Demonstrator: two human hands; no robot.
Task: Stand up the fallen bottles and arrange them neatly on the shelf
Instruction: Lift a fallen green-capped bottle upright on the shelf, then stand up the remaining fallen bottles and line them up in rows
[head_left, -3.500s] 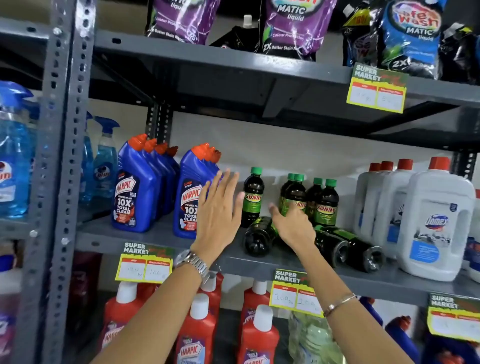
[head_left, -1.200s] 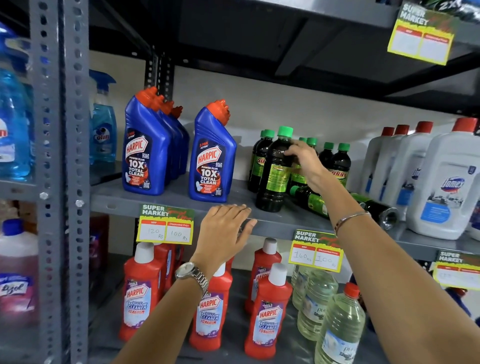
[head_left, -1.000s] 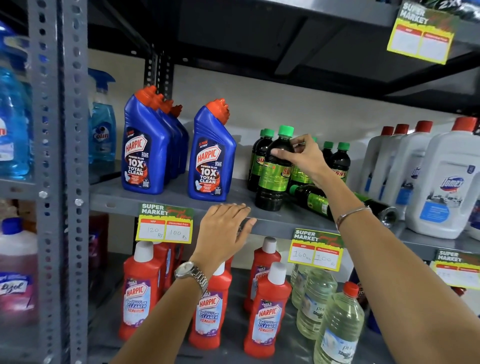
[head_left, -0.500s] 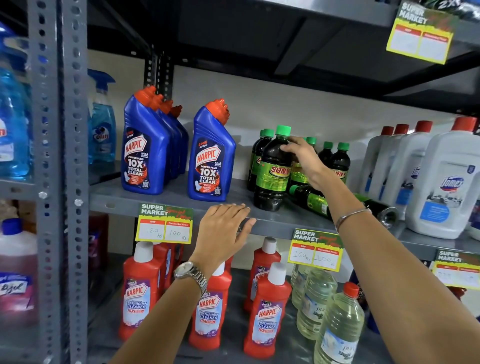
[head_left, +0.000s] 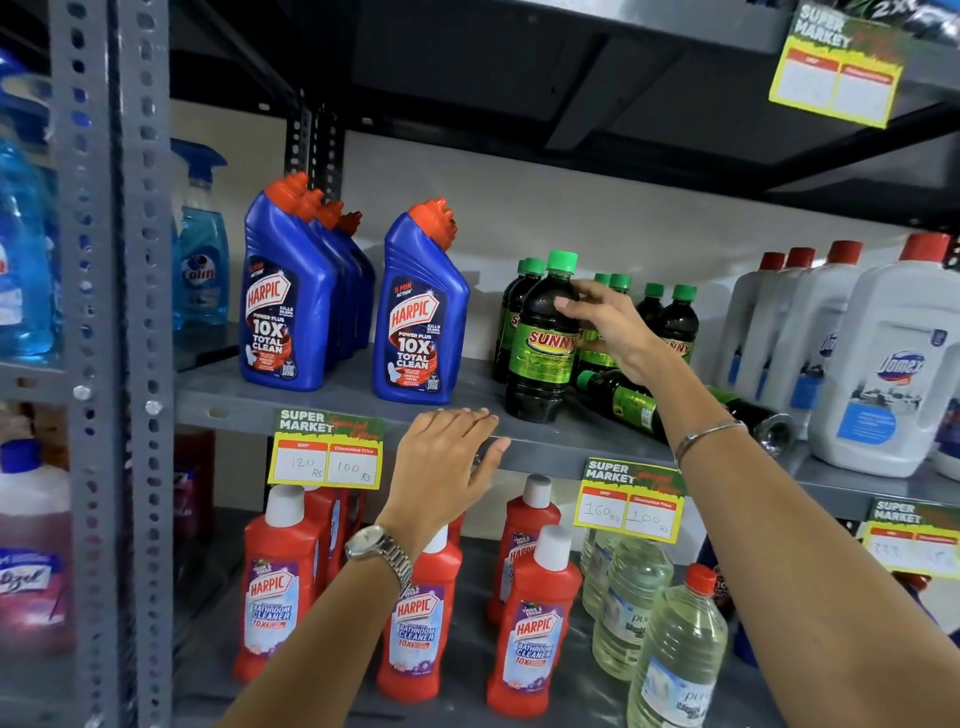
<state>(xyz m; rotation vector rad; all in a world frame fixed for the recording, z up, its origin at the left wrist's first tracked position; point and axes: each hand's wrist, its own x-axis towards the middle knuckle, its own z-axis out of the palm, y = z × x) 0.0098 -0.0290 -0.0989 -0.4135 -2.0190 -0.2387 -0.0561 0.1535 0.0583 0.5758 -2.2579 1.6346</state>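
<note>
A dark Sunny bottle (head_left: 543, 343) with a green cap stands upright on the grey middle shelf (head_left: 332, 413), its label facing me. My right hand (head_left: 605, 325) rests on its right shoulder, fingers curled round it. Behind stand several more upright Sunny bottles (head_left: 675, 319). Two fallen Sunny bottles lie on the shelf under my right forearm: one (head_left: 623, 400) with its green cap pointing left, another (head_left: 763, 421) with its base toward me. My left hand (head_left: 447, 462) lies flat on the shelf's front edge, holding nothing.
Blue Harpic bottles (head_left: 415, 322) stand left of the Sunny group, white Domex jugs (head_left: 883, 364) to the right. Red Harpic bottles (head_left: 530, 623) and clear bottles (head_left: 670, 654) fill the shelf below. Price tags (head_left: 324, 452) hang on the shelf edge. A grey upright post (head_left: 109, 364) stands left.
Over the last second my right hand has turned the upright Sunny bottle so its label faces front. My left hand stays on the shelf edge. Earlier, that bottle lay fallen.
</note>
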